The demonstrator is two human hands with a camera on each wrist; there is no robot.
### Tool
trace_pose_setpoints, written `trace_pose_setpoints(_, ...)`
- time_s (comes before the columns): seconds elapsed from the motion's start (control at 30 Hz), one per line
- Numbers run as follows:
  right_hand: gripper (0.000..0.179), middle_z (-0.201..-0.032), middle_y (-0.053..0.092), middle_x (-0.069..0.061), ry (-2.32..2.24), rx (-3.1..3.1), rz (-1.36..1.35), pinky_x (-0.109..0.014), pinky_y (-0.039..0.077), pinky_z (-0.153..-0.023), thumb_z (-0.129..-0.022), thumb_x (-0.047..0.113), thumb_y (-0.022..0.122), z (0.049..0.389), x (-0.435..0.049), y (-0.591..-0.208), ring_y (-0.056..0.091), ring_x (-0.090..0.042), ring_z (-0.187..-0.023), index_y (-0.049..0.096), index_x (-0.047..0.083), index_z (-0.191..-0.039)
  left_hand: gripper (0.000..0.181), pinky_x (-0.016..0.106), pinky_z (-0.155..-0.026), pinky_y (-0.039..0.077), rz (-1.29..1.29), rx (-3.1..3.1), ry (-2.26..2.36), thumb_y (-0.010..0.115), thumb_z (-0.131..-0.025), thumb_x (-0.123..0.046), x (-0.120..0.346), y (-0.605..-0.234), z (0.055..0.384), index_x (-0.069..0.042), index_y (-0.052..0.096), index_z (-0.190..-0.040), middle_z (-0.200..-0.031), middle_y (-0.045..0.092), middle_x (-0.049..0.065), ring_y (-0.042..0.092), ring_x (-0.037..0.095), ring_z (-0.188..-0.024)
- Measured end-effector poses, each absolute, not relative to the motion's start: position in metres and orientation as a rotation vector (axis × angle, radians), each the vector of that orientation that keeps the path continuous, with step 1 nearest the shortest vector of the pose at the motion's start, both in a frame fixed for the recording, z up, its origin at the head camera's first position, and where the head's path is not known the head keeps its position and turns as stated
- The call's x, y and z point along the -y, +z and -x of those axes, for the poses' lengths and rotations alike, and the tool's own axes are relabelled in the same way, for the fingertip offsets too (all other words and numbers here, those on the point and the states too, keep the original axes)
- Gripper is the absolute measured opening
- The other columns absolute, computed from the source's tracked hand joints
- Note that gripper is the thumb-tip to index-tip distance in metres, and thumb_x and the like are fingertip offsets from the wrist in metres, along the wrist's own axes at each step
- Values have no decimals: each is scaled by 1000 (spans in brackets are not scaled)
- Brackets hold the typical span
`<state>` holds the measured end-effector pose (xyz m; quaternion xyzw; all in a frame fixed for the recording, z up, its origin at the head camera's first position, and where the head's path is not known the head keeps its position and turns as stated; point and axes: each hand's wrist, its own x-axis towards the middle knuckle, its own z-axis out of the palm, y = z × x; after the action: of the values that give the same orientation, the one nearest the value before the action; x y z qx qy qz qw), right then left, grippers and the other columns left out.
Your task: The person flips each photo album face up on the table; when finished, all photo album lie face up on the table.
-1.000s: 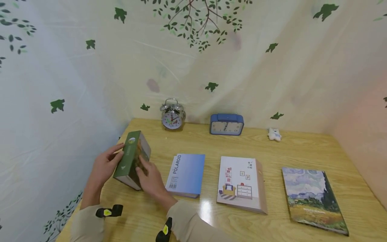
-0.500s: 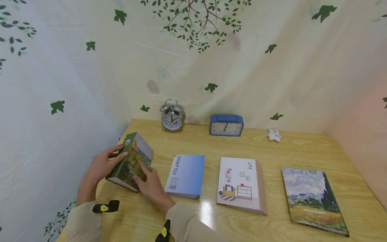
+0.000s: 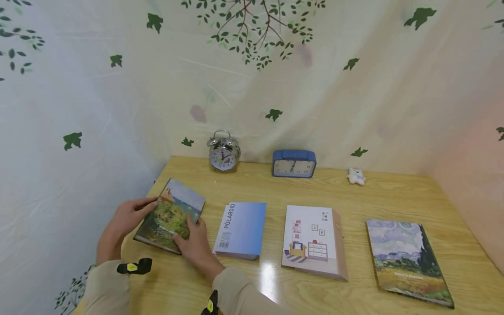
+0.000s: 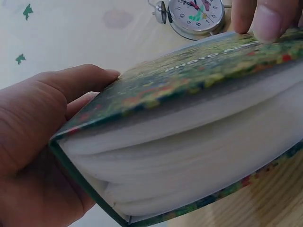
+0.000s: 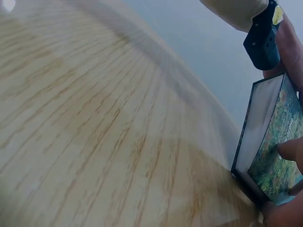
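Observation:
A thick photo album with a painted landscape cover is held between both hands at the table's left side, cover up. My left hand grips its spine side, the thumb lying over the cover's edge. In the left wrist view the album's page block faces the camera and the green spine side is tilted. My right hand holds the opposite edge; its thumb presses on the cover in the right wrist view, and its other fingers are partly hidden. Just right of it lies a blue POLAROID album.
A white album with a furniture drawing and another painted photo album lie farther right on the wooden table. Along the back stand a silver twin-bell alarm clock, a blue clock and a small white bear figure.
The photo album has turned from standing with its green spine showing to lying flatter, cover up. Both hands have moved with it, the left hand slightly down and left.

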<state>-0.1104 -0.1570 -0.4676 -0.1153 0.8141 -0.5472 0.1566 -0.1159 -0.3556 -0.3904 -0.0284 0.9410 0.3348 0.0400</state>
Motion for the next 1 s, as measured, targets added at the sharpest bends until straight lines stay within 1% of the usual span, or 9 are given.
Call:
trace_pose_setpoints(0.1,69,-156,17,-18,-1565,-2344,343,-47,40,-106,-94,42,58,110,158,-470,30,-34,-140,27,22,-152,62,65,-95,39,92,-2878,1022,39,-101,-45,359,-396,117,1,43,-142,-141,40,33,37,53,-128)
trace_pose_setpoints(0.2,67,-157,13,-17,-1560,-2369,411,-45,40,-106,-96,41,56,109,158,-474,29,-32,-141,26,20,-152,63,66,-96,36,131,-2861,1021,36,-102,-45,362,-404,119,2,40,-143,-141,38,35,35,55,-128)
trace_pose_setpoints(0.4,64,-156,16,-18,-1492,-2468,573,-39,38,-108,-98,34,54,107,157,-478,27,-28,-141,28,11,-151,62,65,-102,32,276,-2807,1090,34,-103,-44,371,-425,120,2,37,-144,-144,34,35,30,54,-132)
trace_pose_setpoints(0.6,62,-157,16,-15,-1422,-2528,578,-40,35,-111,-98,34,53,104,160,-479,23,-27,-143,30,10,-150,63,64,-105,27,384,-2791,1076,31,-103,-44,373,-437,120,2,34,-145,-147,28,35,25,54,-134)
trace_pose_setpoints(0.67,62,-158,15,-13,-1414,-2530,567,-39,34,-112,-98,35,53,103,160,-479,22,-26,-144,30,12,-151,62,65,-105,28,377,-2813,1049,30,-104,-43,373,-438,120,3,34,-145,-146,29,36,26,54,-133)
trace_pose_setpoints(0.8,62,-159,13,-10,-1415,-2515,558,-39,34,-112,-98,36,52,104,161,-479,20,-25,-145,30,14,-151,57,64,-102,32,336,-2900,967,30,-105,-36,371,-437,122,7,37,-142,-141,35,37,32,55,-129)
trace_pose_setpoints(0.9,62,-159,13,-11,-1409,-2500,567,-40,34,-112,-98,36,53,104,159,-479,20,-26,-145,30,14,-151,55,64,-102,33,350,-2929,915,30,-106,-33,369,-437,123,8,38,-141,-140,37,37,34,55,-128)
trace_pose_setpoints(1.0,62,-158,15,-12,-1401,-2490,574,-40,34,-112,-97,35,55,104,156,-478,22,-27,-145,31,15,-151,60,64,-101,33,376,-2924,875,29,-105,-38,368,-436,124,9,37,-141,-140,37,37,34,55,-127)
